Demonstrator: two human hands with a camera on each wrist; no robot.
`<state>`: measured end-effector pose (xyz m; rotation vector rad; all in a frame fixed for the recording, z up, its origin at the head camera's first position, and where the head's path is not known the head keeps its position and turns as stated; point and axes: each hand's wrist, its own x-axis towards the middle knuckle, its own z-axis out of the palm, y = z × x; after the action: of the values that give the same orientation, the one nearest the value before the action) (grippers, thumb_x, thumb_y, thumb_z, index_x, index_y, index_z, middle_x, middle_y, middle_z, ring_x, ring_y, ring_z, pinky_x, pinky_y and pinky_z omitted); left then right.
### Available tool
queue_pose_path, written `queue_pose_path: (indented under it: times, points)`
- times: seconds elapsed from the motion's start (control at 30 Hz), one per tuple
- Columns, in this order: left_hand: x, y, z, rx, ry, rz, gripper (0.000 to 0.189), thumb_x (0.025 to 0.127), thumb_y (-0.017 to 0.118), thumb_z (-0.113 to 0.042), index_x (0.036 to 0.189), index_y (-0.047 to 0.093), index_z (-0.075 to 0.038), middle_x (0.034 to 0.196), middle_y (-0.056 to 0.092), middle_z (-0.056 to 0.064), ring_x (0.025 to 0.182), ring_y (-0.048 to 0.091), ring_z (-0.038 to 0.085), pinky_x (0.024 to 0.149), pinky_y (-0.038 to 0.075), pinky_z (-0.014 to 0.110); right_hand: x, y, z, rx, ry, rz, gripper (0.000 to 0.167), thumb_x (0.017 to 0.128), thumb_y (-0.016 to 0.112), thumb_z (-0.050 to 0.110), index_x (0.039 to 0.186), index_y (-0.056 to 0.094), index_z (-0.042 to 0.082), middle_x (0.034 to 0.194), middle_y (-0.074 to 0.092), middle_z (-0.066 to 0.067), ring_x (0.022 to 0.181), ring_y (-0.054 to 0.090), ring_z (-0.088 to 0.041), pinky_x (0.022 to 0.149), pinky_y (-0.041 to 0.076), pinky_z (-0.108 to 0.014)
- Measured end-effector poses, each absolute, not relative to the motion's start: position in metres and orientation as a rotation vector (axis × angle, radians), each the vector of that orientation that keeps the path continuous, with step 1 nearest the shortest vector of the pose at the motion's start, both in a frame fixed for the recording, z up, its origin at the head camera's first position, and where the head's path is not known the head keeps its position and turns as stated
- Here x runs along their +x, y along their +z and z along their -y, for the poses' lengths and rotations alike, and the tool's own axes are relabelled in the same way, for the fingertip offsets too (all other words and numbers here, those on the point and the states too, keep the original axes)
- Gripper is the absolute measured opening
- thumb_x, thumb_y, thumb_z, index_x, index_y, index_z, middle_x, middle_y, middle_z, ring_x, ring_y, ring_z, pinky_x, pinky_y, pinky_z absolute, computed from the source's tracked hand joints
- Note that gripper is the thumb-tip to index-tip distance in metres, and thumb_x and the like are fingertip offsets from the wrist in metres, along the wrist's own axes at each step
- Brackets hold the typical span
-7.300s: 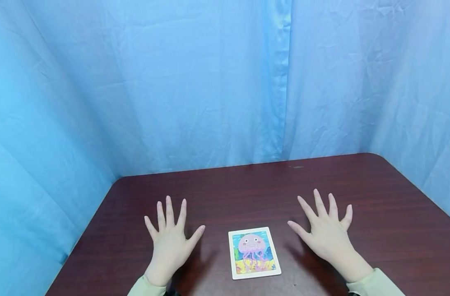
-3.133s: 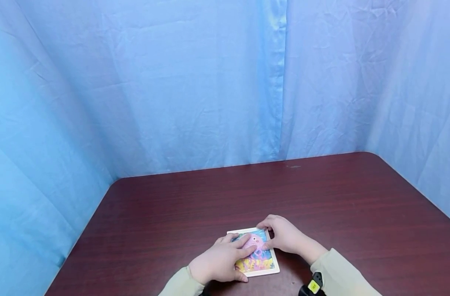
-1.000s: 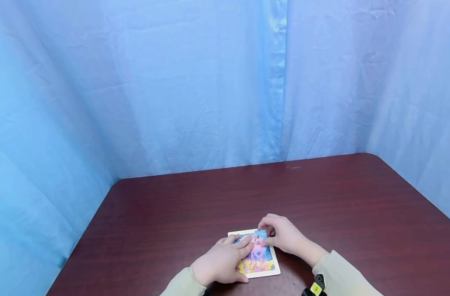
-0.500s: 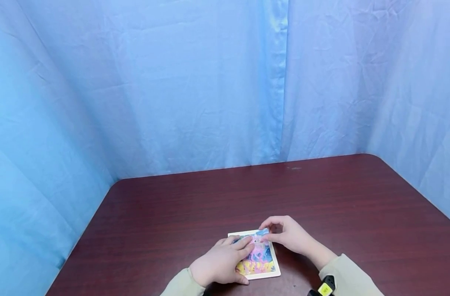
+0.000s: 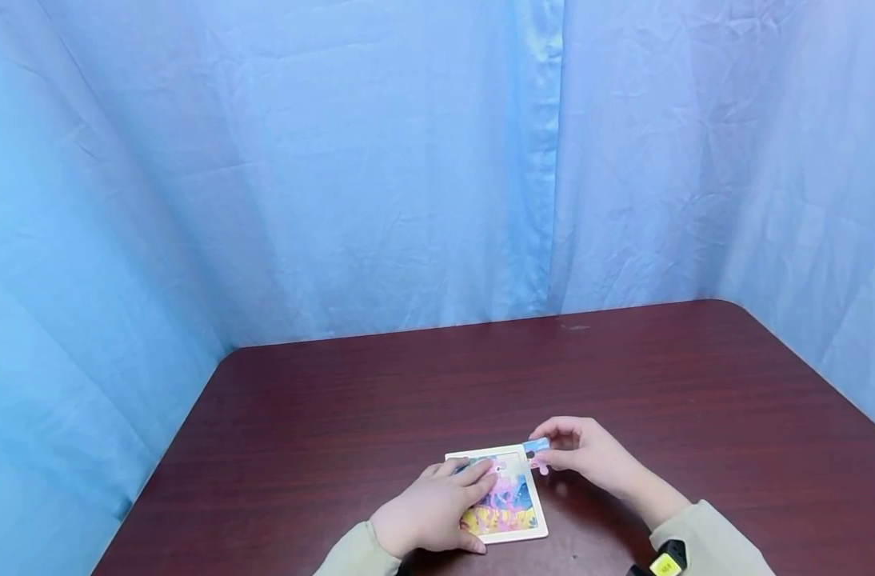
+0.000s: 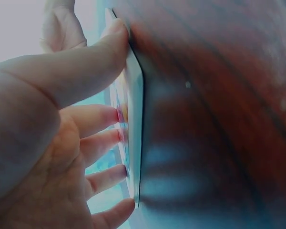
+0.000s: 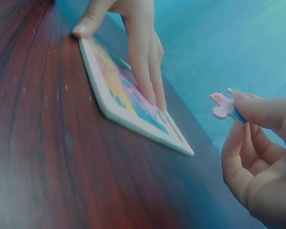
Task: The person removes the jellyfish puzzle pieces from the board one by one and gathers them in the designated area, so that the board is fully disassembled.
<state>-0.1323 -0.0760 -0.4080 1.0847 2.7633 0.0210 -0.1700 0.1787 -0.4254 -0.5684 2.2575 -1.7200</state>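
A jigsaw puzzle board (image 5: pixel 517 537) with a white rim and a sea picture lies flat on the table. My left hand (image 5: pixel 430 508) rests on its left part, fingers pressing the picture; in the left wrist view the thumb (image 6: pixel 97 62) touches the rim. Off the board's upper right corner, my right hand (image 5: pixel 599 460) pinches a pink and blue puzzle piece (image 7: pixel 224 107) between thumb and fingers, raised above the table in the right wrist view. A pale bare gap (image 5: pixel 513 462) shows at the board's upper right. My left hand hides the picture's left side.
The dark red-brown table (image 5: pixel 380 400) spreads around the board, with rounded far corners. Pale blue curtains (image 5: pixel 380 160) hang behind it and along both sides.
Both hands came inward from flat on the table to the board. My right hand lifted the upper right piece out and moved it rightward past the rim; my left hand stayed on the board.
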Motion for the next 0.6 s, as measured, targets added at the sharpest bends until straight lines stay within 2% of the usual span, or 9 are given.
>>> queue_pose_path:
  times: [0.6]
  points:
    - [-0.133, -0.412, 0.077, 1.123, -0.045, -2.786, 0.085, 0.072, 0.07, -0.057, 0.144, 0.041, -0.023, 0.152, 0.034, -0.007, 0.134, 0.037, 0.019, 0.101, 0.037, 0.039, -0.173, -0.436, -0.24, -0.49, -1.729, -2.289, 0.034, 0.088, 0.063, 0.008, 0.111, 0.054, -0.016, 0.082, 0.066, 0.004, 0.072, 0.064, -0.006, 0.06, 0.054, -0.028]
